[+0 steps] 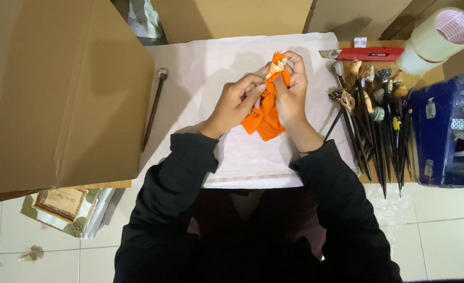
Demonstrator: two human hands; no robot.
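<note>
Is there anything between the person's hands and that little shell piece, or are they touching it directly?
Mostly the orange cloth: both the left hand and the right hand grip it, wrapped around the piece. Only the shell tip pokes out bare at the top, by the fingertips.

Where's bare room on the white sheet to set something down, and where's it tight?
Free: the white sheet between the lone dark stick and the left hand, and the strip above the hands up to the cardboard box. Crowded: the right edge, where shell-topped sticks lie bunched beside the right hand holding the orange cloth, with the red cutter and tape roll behind.
</note>
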